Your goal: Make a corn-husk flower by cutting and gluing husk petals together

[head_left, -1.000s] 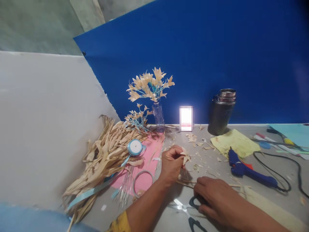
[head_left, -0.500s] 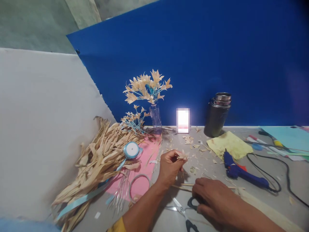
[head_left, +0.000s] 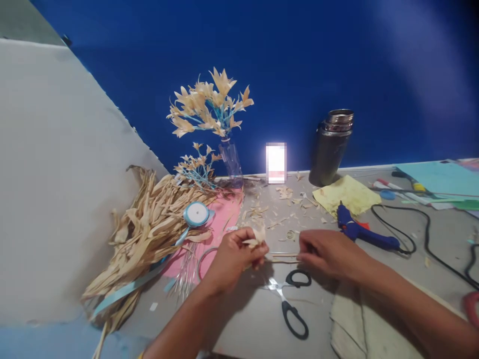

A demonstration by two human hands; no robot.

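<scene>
My left hand [head_left: 234, 255] is closed in a pinch on a small pale dried-leaf flower [head_left: 256, 236] above the grey table. My right hand [head_left: 325, 253] is closed on the right end of a thin stick [head_left: 283, 257] that runs level toward the flower. Black-handled scissors [head_left: 291, 301] lie on the table just below and between the two hands, untouched.
A pile of dried husks [head_left: 145, 234] with a light blue ribbon spool [head_left: 196, 214] lies at left. A vase of husk flowers [head_left: 215, 107], a dark metal flask [head_left: 330, 147], a blue glue gun [head_left: 362, 234] with black cord, yellow paper [head_left: 346, 194] and pens [head_left: 407, 188] stand behind. Scraps litter the table.
My right hand has left the scissors and risen to the stick by the flower. My left hand has drawn nearer with the flower. The camera has tilted down.
</scene>
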